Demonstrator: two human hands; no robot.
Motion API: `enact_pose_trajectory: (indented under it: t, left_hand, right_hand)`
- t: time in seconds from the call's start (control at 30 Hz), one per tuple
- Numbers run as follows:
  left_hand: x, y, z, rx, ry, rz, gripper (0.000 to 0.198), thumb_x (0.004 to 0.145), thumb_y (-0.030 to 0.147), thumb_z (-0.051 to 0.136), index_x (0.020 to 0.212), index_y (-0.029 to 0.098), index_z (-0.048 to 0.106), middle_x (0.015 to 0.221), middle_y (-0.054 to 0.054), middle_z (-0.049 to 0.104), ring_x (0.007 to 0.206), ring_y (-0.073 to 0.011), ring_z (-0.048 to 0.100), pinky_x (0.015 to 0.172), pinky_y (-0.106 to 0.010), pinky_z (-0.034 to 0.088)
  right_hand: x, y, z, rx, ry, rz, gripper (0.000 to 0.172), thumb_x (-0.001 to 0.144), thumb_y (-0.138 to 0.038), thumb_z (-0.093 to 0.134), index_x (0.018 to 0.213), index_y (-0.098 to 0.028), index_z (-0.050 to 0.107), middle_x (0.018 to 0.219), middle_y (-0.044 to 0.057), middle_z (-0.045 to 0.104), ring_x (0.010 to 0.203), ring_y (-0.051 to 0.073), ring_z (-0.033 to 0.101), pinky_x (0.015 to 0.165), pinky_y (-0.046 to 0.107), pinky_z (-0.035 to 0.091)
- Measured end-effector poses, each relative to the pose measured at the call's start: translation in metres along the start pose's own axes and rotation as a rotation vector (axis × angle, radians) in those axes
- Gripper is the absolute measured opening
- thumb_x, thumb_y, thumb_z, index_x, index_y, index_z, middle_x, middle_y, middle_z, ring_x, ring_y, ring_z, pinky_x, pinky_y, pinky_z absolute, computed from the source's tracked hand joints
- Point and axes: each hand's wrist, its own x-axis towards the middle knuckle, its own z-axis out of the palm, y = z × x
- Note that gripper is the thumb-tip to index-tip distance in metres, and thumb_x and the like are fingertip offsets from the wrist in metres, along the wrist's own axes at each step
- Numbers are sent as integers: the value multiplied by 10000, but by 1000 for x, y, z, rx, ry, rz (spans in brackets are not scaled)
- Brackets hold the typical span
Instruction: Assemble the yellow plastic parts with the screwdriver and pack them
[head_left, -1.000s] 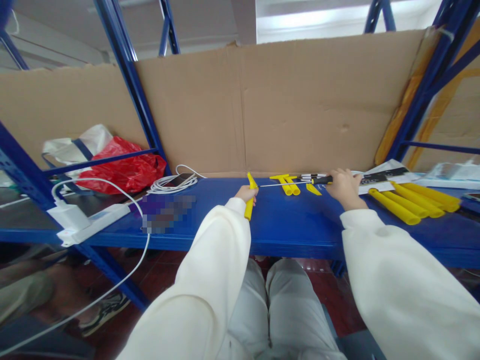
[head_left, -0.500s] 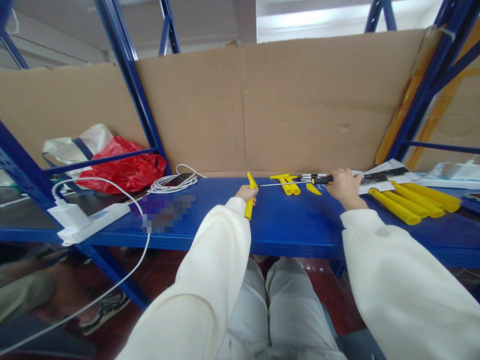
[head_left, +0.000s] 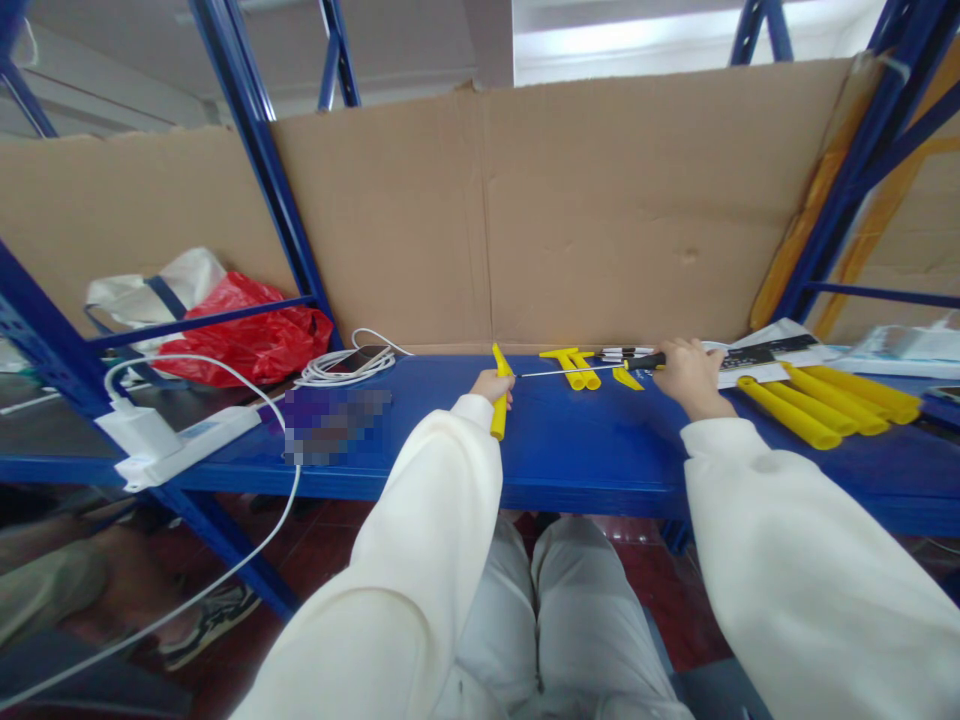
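Note:
My left hand (head_left: 491,386) is wrapped round a yellow plastic handle (head_left: 499,418) with a slanted head, held upright over the blue shelf. My right hand (head_left: 688,374) grips a screwdriver (head_left: 655,360) by its black and yellow handle. Its long thin shaft (head_left: 574,371) points left, and the tip reaches the yellow handle beside my left fingers. Behind the shaft lie two yellow T-shaped pieces (head_left: 574,370), and a small yellow wedge-like piece (head_left: 627,378) sits just under the screwdriver. Right of my right hand rest several yellow tubes (head_left: 795,412).
A black-and-white printed packet (head_left: 780,350) lies behind the tubes. To the left are a coiled white cable (head_left: 345,368), a white power strip (head_left: 191,440) and a red plastic bag (head_left: 247,330). Cardboard (head_left: 600,210) walls off the back. A seated person's leg (head_left: 127,580) shows lower left.
Almost nothing differs. The screwdriver's tip and the yellow handle have shifted very slightly; both hands keep their grip.

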Motion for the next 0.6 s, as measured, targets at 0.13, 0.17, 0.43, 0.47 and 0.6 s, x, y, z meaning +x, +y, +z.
enact_pose_trajectory:
  t: [0.13, 0.17, 0.43, 0.47, 0.6]
  left_hand:
    - [-1, 1, 0, -2, 4, -7, 158, 852, 28, 593, 875, 134, 708, 438, 53, 512, 385, -129, 536, 505, -216, 504]
    - [-1, 1, 0, -2, 2, -8, 165, 856, 24, 585, 873, 134, 708, 433, 54, 507, 384, -128, 533, 501, -213, 497]
    - [-3, 2, 0, -14, 29, -11, 171, 862, 28, 585, 891, 132, 718, 439, 54, 504, 394, -138, 545, 532, -231, 515]
    - [-4, 2, 0, -22, 36, -12, 166, 868, 29, 586, 894, 129, 715, 440, 55, 504, 392, -137, 542, 537, -233, 517]
    - [-6, 4, -1, -66, 68, -22, 140, 910, 45, 576, 909, 122, 693, 433, 60, 489, 384, -129, 525, 529, -228, 503]
  right_hand:
    - [1, 1, 3, -12, -1, -6, 376, 804, -284, 594, 1118, -172, 767, 1074, 206, 724, 988, 357, 538, 847, 480, 371]
    - [1, 1, 3, -11, -7, -6, 375, 803, -280, 595, 1117, -175, 770, 1077, 205, 727, 994, 359, 542, 853, 486, 377]
    - [5, 3, 2, 5, -152, -40, 363, 804, -275, 637, 1130, -241, 794, 1084, 152, 766, 1034, 351, 619, 908, 510, 428]
    - [5, 4, 1, 4, -202, -45, 367, 797, -270, 648, 1130, -260, 801, 1087, 139, 772, 1038, 348, 634, 917, 513, 439]
    - [5, 10, 0, 22, -390, -20, 401, 765, -255, 679, 1134, -313, 826, 1110, 99, 786, 1045, 326, 691, 929, 488, 490]
